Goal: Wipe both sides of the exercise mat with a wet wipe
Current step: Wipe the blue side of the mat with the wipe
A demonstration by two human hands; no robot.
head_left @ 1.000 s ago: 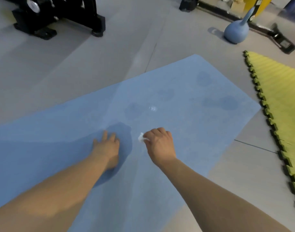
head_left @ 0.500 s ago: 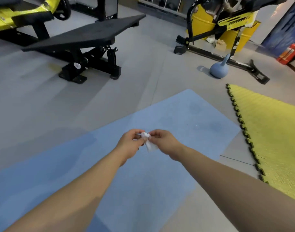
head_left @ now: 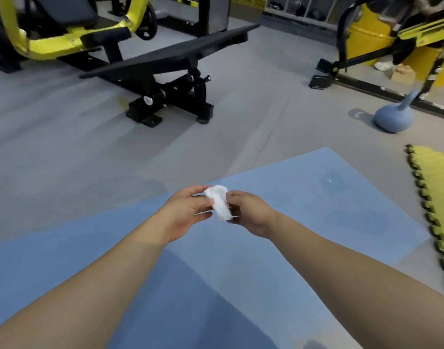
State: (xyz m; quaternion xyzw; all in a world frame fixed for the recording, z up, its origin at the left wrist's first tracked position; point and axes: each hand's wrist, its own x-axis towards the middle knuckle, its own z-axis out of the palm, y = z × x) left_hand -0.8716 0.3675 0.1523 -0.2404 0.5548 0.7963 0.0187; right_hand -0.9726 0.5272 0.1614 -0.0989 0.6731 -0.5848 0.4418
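Left hand: raised in front of the body above the mat, fingers curled, the upper corner of the wet wipe pinched between thumb and fingertips.

Right hand: level with the left and just beside it, fingers curled round the lower right edge of the same wipe. Nothing else is held by either hand.

Wet wipe: white, crumpled into a short wad, held between the two hands and clear of the mat. Its long axis is seen running from the upper left, at the left thumb, down to the lower right, at the right fingers. The two-handed hold is judged to serve refolding or spreading, so that a fresh face is offered before wiping goes on.

Exercise mat: blue, laid flat on the floor beneath both forearms. Its long axis is set diagonally, from the lower left of the view to a far end at the upper right; the far corner points toward the kettlebell. Darker patches, judged damp, are noted near the far end. Which side is uppermost cannot be told. A flat lie is judged to suit wiping one face at a time.

Floor: grey.

Foam tile: yellow, interlocking edge, just beside the mat's far right edge, apart from it.

Kettlebell: blue, well beyond the mat.

Weight bench: black, well apart, upper left.
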